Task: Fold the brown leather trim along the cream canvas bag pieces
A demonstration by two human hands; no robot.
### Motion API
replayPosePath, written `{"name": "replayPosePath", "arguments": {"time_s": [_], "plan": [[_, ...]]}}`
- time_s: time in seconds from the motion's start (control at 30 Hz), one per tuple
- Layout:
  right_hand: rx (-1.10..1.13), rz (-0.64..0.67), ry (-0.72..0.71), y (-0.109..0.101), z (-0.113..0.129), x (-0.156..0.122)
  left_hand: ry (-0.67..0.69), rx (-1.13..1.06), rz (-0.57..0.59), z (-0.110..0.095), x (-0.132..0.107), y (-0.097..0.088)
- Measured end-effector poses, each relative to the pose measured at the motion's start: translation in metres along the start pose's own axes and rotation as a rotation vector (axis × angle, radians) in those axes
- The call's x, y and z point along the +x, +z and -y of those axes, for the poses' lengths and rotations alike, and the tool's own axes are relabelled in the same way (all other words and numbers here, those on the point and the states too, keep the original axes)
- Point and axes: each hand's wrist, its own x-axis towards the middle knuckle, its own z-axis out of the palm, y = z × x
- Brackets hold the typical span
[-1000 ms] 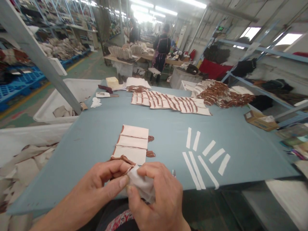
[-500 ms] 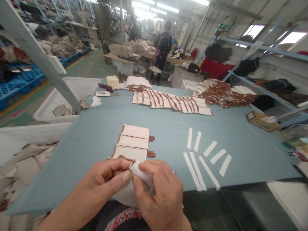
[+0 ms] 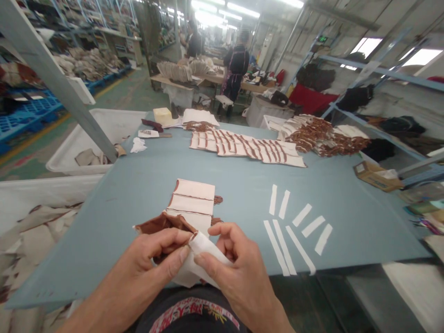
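Observation:
In front of my body, a cream fabric-like piece with a brown inner side point(image 3: 157, 225) is held up, folded partly open. My left hand point(image 3: 151, 261) pinches its edge between thumb and fingers. A white strip point(image 3: 207, 244) lies along that edge. On the strip rests the thumb of my right hand point(image 3: 241, 270); its index finger is lifted away and its other fingers curl behind. Just beyond my hands, overlapping cream panels point(image 3: 193, 188) with brown edges lie on the blue-grey table point(image 3: 243, 185). Several loose white strips point(image 3: 273, 200) lie to the right.
Rows of brown-edged cream pieces point(image 3: 243, 145) lie across the table's far side, with a brown-and-cream heap point(image 3: 312, 132) at the right. A cardboard box point(image 3: 376, 175) sits at the right edge. White bins point(image 3: 69, 159) stand left, beside a metal post point(image 3: 65, 88). A person point(image 3: 237, 62) stands farther back.
The held piece has opened out to the left, showing its brown inner side. My right hand's fingers have spread and lifted, uncovering more of the white strip; my left hand keeps its pinch.

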Motion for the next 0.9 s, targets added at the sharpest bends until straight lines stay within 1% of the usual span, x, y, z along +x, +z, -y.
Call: {"name": "replayPosePath", "arguments": {"time_s": [0.07,0.1,0.2,0.27,0.33,0.37,0.43,0.47,0.5,0.57,0.63,0.7,0.8,0.9], "plan": [[0.081,0.100,0.145,-0.004,0.005,0.001,-0.006,0.000,0.004,0.001,0.000,0.000],[0.108,0.137,0.182,-0.006,0.008,0.002,-0.008,0.001,0.002,0.002,0.000,0.001],[0.192,0.219,0.208,-0.010,0.011,0.001,-0.015,0.000,-0.004,0.003,-0.001,0.003],[0.277,0.278,0.215,-0.011,0.011,-0.001,-0.056,-0.043,0.008,0.000,-0.003,0.006],[0.390,0.340,0.248,-0.011,0.008,-0.003,-0.121,-0.105,-0.023,-0.004,-0.005,0.009],[0.433,0.362,0.266,-0.011,0.007,-0.004,-0.149,-0.129,-0.060,-0.005,-0.006,0.010],[0.455,0.350,0.282,-0.011,0.005,-0.005,-0.153,-0.124,-0.144,-0.007,-0.009,0.010],[0.440,0.327,0.275,-0.011,0.004,-0.005,-0.130,-0.096,-0.152,-0.007,-0.009,0.010],[0.420,0.302,0.260,-0.012,0.004,-0.006,-0.097,-0.065,-0.132,-0.007,-0.009,0.009],[0.395,0.287,0.223,-0.012,0.004,-0.007,-0.048,-0.024,-0.053,-0.004,-0.008,0.008],[0.384,0.299,0.187,-0.012,0.005,-0.009,-0.054,-0.030,0.015,0.000,-0.005,0.008],[0.344,0.285,0.149,-0.012,0.006,-0.010,-0.074,-0.047,0.048,0.001,-0.004,0.012],[0.277,0.270,0.137,-0.013,0.006,-0.010,-0.018,-0.033,0.040,-0.001,-0.004,0.018],[0.277,0.310,0.161,-0.015,0.005,-0.011,0.004,-0.039,-0.022,-0.002,-0.006,0.020]]}}
